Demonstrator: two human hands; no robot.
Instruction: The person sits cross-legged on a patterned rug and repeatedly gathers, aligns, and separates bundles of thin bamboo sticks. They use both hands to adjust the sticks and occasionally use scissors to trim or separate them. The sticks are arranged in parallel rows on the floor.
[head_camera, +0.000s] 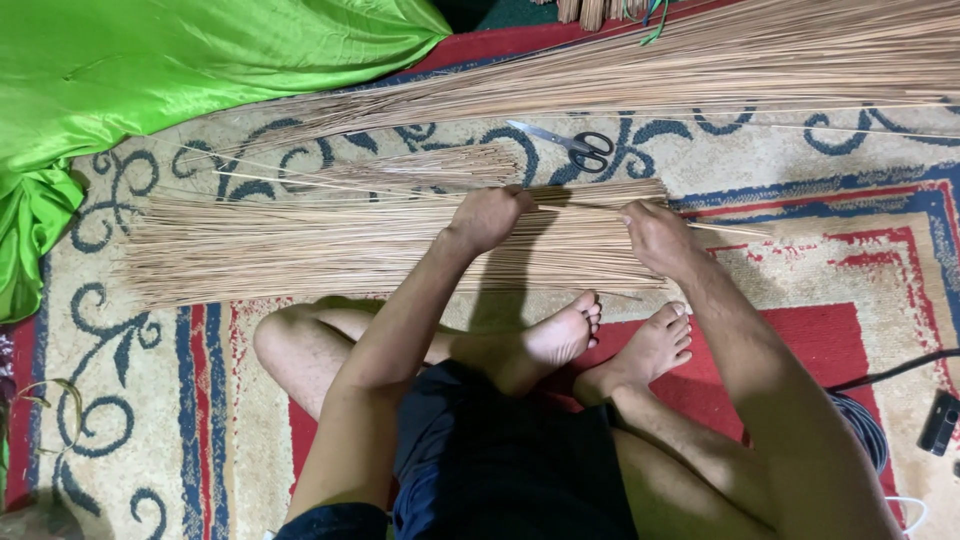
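Observation:
A wide flat layer of thin tan sticks (300, 245) lies across the patterned carpet in front of my crossed legs. My left hand (488, 215) rests on the layer near its right part, fingers curled around a few sticks. My right hand (655, 235) pinches thin sticks at the layer's right end; a couple of sticks (735, 231) poke out to the right of it. My bare feet (610, 340) lie just below the sticks.
A long pile of uncut sticks (700, 60) runs along the top. A smaller bundle (420, 165) lies above the layer. Scissors (575, 145) lie on the carpet beyond my hands. Green cloth (150, 70) fills the upper left. A black cable and device (940, 420) lie at right.

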